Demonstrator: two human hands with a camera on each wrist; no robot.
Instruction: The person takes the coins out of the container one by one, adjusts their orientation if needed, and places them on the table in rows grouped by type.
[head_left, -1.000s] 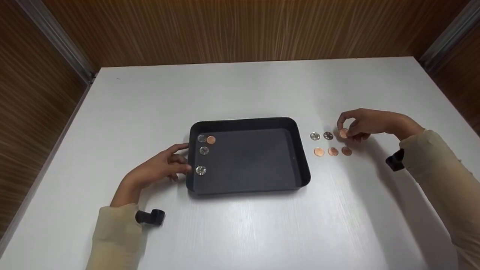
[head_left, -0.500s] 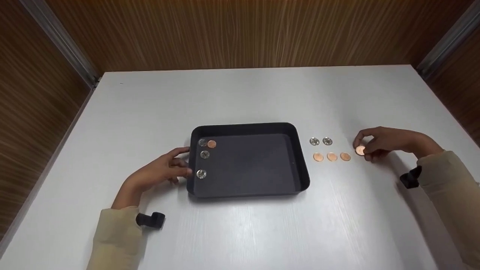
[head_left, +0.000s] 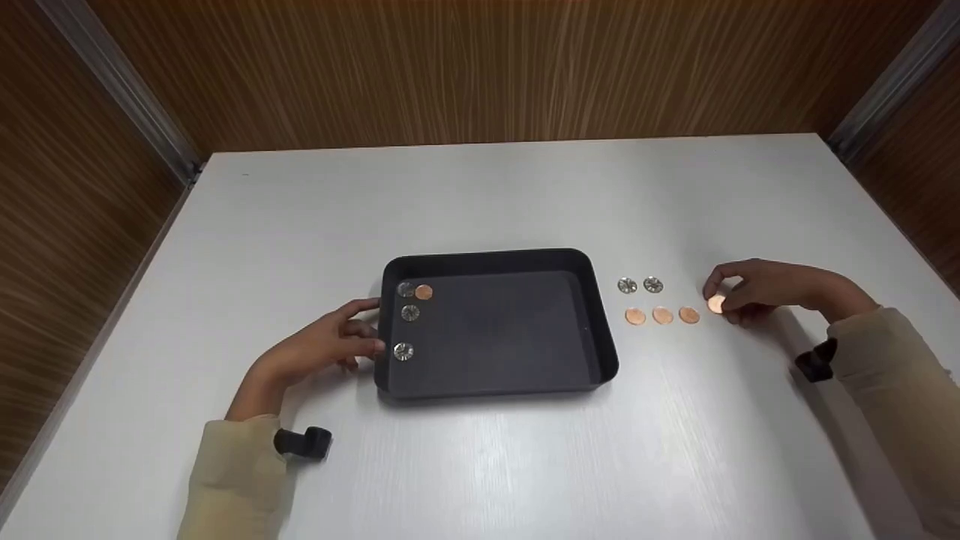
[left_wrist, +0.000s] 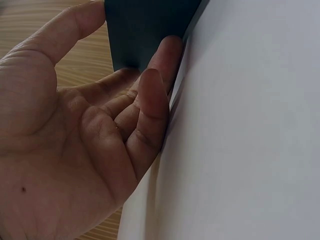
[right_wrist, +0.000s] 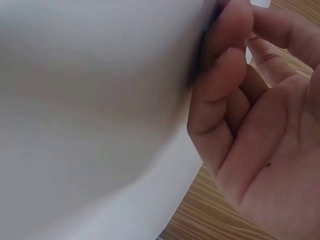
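— Coin (head_left: 717, 304) work, is it? Which step are you on?

— You look to be setting down or sliding one copper coin at the right end of the copper row (head_left: 662, 316). Your right hand (head_left: 754, 289) has thumb and forefinger curled onto it, pinching it at the table (head_left: 480, 195), just beside the row's last coin. I judge this a placing or pick-up step; the pictures do not settle which.

— And your left hand?

— Your left hand (head_left: 322, 346) lies with relaxed, nearly straight fingers against the tray (head_left: 592, 330) at its left wall, thumb over the rim, steadying it. It grips nothing. The left wrist view shows the fingers flat along the dark wall.

— What does the next move call for?

— A fine pinch, in my judgement. The coin is thin and flat on a smooth top, so you need a fingertip under its edge, or a slide, while leaving the neighbour alone.

— Which way does the coin point?

— It is round, so it has no long axis; it seems to lie flat, face up. The row it joins runs left to right, with two silver coins (head_left: 640, 285) in a shorter row behind. Four more coins (head_left: 409, 313) sit in the tray's left end.
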